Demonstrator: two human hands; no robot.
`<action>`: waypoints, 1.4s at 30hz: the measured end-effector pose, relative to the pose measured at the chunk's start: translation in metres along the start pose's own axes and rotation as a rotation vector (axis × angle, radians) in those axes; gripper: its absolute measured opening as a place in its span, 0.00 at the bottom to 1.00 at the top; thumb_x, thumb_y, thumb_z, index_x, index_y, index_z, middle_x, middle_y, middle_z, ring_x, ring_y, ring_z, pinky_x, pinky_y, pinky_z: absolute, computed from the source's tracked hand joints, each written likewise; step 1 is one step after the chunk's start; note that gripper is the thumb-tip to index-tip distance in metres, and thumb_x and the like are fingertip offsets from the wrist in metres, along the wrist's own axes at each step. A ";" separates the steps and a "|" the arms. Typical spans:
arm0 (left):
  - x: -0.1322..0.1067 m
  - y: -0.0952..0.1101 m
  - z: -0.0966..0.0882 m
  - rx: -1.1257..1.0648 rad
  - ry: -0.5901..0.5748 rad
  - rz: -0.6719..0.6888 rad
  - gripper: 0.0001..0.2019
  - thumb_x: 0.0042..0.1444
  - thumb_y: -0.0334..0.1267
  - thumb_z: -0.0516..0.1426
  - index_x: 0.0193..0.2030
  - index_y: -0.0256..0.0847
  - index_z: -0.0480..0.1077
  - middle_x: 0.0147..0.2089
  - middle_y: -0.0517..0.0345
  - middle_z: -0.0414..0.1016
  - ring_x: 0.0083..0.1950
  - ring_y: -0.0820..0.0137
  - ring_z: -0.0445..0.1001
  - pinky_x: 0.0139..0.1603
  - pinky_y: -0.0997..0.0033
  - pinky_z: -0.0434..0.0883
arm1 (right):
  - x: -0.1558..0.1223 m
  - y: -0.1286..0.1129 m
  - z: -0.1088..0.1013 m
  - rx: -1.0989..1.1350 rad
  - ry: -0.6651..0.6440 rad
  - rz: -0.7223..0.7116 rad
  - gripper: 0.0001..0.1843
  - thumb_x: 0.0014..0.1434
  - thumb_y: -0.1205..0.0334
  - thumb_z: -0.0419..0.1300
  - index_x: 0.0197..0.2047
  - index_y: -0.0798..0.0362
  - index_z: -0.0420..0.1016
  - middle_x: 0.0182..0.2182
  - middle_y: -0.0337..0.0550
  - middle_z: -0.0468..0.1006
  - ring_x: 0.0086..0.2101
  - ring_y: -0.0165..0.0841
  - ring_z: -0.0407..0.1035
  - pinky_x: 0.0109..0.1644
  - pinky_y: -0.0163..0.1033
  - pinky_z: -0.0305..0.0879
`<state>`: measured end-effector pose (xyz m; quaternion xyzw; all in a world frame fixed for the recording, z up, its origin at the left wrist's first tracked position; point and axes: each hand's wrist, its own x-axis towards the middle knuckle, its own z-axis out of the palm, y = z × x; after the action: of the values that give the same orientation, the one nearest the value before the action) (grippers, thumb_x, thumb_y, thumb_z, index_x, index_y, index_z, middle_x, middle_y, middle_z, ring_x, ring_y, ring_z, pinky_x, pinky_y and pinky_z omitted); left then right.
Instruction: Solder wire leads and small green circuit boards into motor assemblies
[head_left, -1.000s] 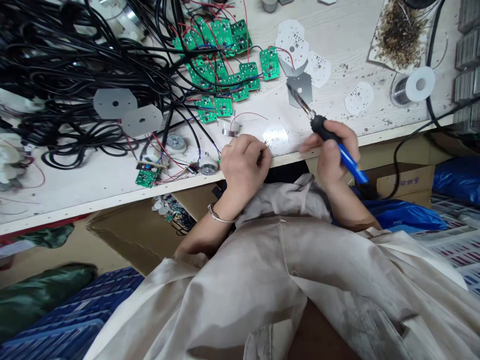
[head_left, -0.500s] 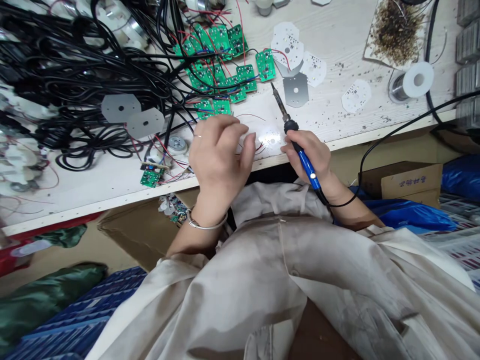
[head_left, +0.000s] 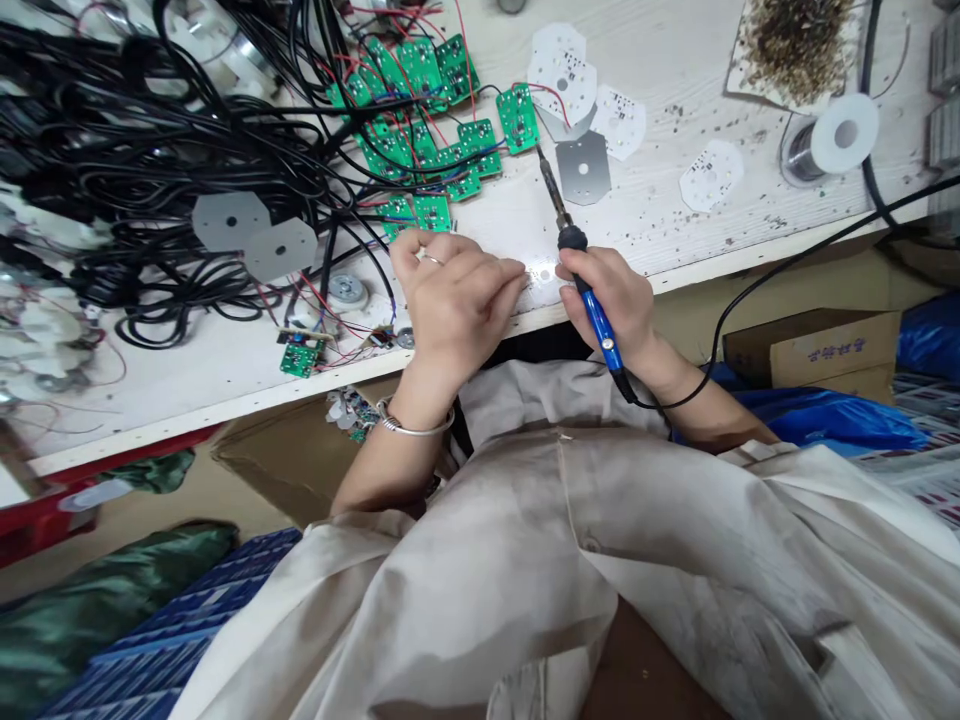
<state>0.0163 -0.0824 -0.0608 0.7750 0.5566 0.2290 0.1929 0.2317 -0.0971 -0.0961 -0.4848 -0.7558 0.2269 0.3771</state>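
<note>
Head view: black cables (head_left: 150, 150) lie heaped beside green circuit boards (head_left: 420, 90) on the surface (head_left: 187, 390). Left hand (head_left: 457, 315), fingers curled, has moved closer to a glare-washed white board (head_left: 544, 272), any hold unclear; right hand (head_left: 611, 300) firmly grips a blue-handled soldering iron (head_left: 598, 320), tip raised off the board, with a solder spool (head_left: 844, 135) far right.

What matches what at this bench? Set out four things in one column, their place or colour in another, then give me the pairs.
Things:
1. soldering iron
2. solder spool
3. circuit board
4. bracelet

Place or colour:
A. on the left wrist
B. in the right hand
C. green
D. far right of the bench

Pairs: 1-B, 2-D, 3-C, 4-A
</note>
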 end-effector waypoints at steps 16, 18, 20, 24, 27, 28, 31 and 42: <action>-0.013 0.013 0.015 0.000 0.010 -0.089 0.05 0.64 0.38 0.56 0.36 0.48 0.69 0.44 0.62 0.81 0.51 0.61 0.77 0.74 0.36 0.53 | -0.008 -0.012 -0.023 0.514 0.330 0.232 0.10 0.69 0.51 0.59 0.43 0.43 0.81 0.23 0.30 0.79 0.20 0.25 0.73 0.24 0.33 0.71; -0.013 0.012 0.016 0.004 0.005 -0.070 0.05 0.65 0.38 0.55 0.37 0.49 0.70 0.44 0.62 0.81 0.50 0.62 0.77 0.75 0.37 0.53 | -0.008 -0.008 -0.025 0.549 0.367 0.281 0.17 0.68 0.47 0.58 0.35 0.46 0.82 0.18 0.29 0.73 0.15 0.23 0.66 0.19 0.32 0.64; -0.014 0.009 0.017 0.012 0.015 -0.038 0.05 0.66 0.37 0.55 0.37 0.49 0.70 0.44 0.62 0.81 0.50 0.63 0.77 0.75 0.37 0.52 | -0.007 -0.004 -0.026 0.502 0.305 0.298 0.22 0.68 0.43 0.57 0.32 0.48 0.81 0.17 0.31 0.72 0.15 0.23 0.64 0.21 0.33 0.66; -0.016 0.008 0.021 0.029 0.062 -0.018 0.06 0.66 0.37 0.55 0.38 0.48 0.71 0.44 0.63 0.82 0.49 0.64 0.76 0.75 0.39 0.52 | -0.004 -0.001 -0.027 0.424 0.202 0.268 0.24 0.67 0.41 0.57 0.31 0.48 0.82 0.16 0.30 0.71 0.16 0.24 0.65 0.25 0.35 0.70; -0.016 0.010 0.020 0.009 0.059 -0.031 0.06 0.66 0.37 0.55 0.37 0.48 0.71 0.44 0.64 0.82 0.50 0.63 0.77 0.75 0.39 0.52 | -0.004 -0.001 -0.027 0.420 0.202 0.233 0.23 0.67 0.42 0.56 0.31 0.47 0.83 0.16 0.30 0.71 0.16 0.24 0.66 0.27 0.34 0.70; -0.016 0.010 0.020 0.002 0.054 -0.036 0.06 0.66 0.37 0.55 0.36 0.48 0.71 0.44 0.63 0.82 0.50 0.63 0.77 0.75 0.39 0.52 | -0.004 -0.002 -0.027 0.421 0.194 0.224 0.23 0.67 0.42 0.56 0.32 0.47 0.83 0.16 0.30 0.71 0.16 0.24 0.66 0.27 0.34 0.70; -0.015 0.008 0.020 0.020 0.070 -0.010 0.06 0.66 0.37 0.55 0.36 0.48 0.71 0.44 0.64 0.82 0.49 0.62 0.76 0.74 0.37 0.53 | -0.004 -0.002 -0.027 0.418 0.167 0.213 0.22 0.67 0.43 0.56 0.32 0.47 0.83 0.15 0.30 0.70 0.17 0.24 0.67 0.28 0.35 0.71; -0.015 0.008 0.021 0.108 0.121 0.040 0.08 0.67 0.36 0.55 0.36 0.48 0.72 0.41 0.63 0.81 0.47 0.64 0.76 0.71 0.38 0.58 | -0.003 -0.001 -0.028 0.432 0.150 0.200 0.20 0.67 0.44 0.58 0.33 0.46 0.83 0.16 0.29 0.71 0.17 0.24 0.67 0.28 0.34 0.70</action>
<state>0.0310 -0.0998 -0.0756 0.7799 0.5633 0.2486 0.1124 0.2536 -0.1010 -0.0796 -0.4808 -0.6079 0.3827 0.5028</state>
